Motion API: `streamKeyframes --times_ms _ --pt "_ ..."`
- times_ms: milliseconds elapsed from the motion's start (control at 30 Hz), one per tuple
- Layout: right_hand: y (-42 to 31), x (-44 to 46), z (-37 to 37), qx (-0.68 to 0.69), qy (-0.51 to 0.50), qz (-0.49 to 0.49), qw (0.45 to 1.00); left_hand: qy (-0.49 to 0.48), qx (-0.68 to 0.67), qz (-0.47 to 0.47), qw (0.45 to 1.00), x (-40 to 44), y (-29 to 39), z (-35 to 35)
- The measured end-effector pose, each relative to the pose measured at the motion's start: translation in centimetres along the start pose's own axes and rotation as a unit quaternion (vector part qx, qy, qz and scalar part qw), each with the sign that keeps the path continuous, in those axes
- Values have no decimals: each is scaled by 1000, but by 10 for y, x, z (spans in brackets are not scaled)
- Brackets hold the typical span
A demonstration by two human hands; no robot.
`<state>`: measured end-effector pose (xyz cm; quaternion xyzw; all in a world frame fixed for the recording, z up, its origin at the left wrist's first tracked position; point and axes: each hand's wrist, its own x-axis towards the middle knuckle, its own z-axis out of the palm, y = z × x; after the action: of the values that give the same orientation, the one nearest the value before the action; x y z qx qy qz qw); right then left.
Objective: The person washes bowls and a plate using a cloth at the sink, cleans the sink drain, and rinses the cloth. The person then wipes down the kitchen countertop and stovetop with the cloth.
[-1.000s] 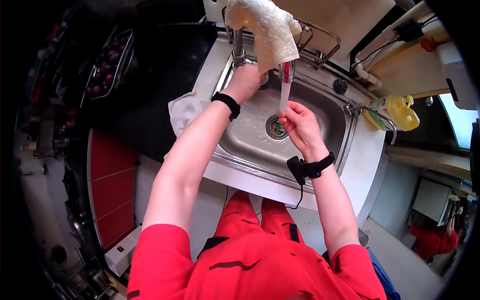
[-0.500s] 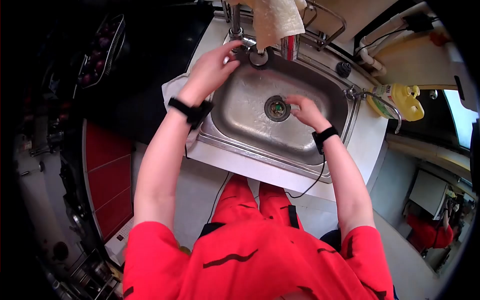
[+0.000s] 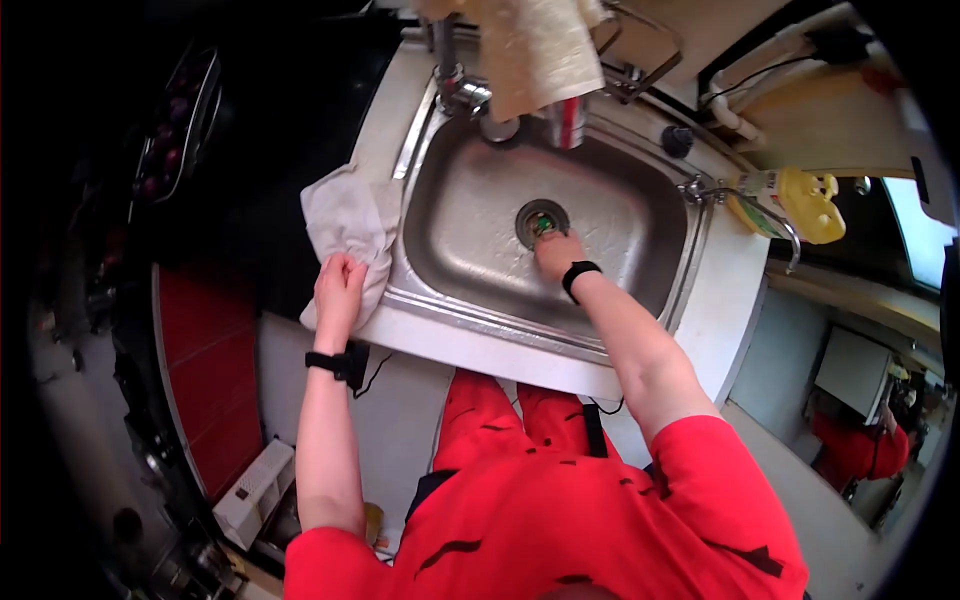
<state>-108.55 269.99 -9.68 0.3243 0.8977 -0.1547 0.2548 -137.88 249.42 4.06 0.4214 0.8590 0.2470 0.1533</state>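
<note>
With the drain [image 3: 541, 212] as the centre of the dial and 12 o'clock at the top of the view, the right hand [image 3: 560, 256] sits at 6 o'clock, against the near side of the drain. Its fingers are bent down and it covers part of the opening, so I cannot tell whether it has hold of anything. Green and pale scraps show in the drain just past it. The left hand [image 3: 340, 288] lies between 8 and 9 o'clock, its fingers drawn close together on the lower part of the white cloth [image 3: 348, 212]; whether they pinch the fabric I cannot tell. The cloth lies crumpled at 9 o'clock, beside the metal sink [image 3: 470, 290], across white and black countertop.

Each wrist wears 1 black band, and a dark cable hangs by the left wrist.

At 11 o'clock stands the metal faucet [image 3: 458, 92]. A cream towel [image 3: 545, 65] hangs over it at 12 o'clock and hides much of its upper part; the red-striped spout [image 3: 567, 125] shows below the towel, over the far side of the sink. A wire rack [image 3: 655, 75] is at 1 o'clock, a dark scrubber [image 3: 677, 141] at 2 o'clock on the far rim. Near 3 o'clock a slim curved tap [image 3: 770, 212] stands in front of a yellow jug [image 3: 815, 212]. A container of dark purple round produce [image 3: 172, 155] lies between 9 and 10 o'clock, and red cabinet doors [image 3: 205, 370] are at 8 o'clock.
</note>
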Motion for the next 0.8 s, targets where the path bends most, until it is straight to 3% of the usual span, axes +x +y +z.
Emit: streamKeyframes --times_ms 200,500,800 --pt "-9 4 -15 -18 -30 16 999 3 -3 0 1000 -1 -1 3" --pt "-8 -12 -8 -35 120 6 992 -9 8 -19 1000 3 0 1" --pt "1 -4 -8 -58 189 -26 980 -11 10 -27 1000 4 1 1"
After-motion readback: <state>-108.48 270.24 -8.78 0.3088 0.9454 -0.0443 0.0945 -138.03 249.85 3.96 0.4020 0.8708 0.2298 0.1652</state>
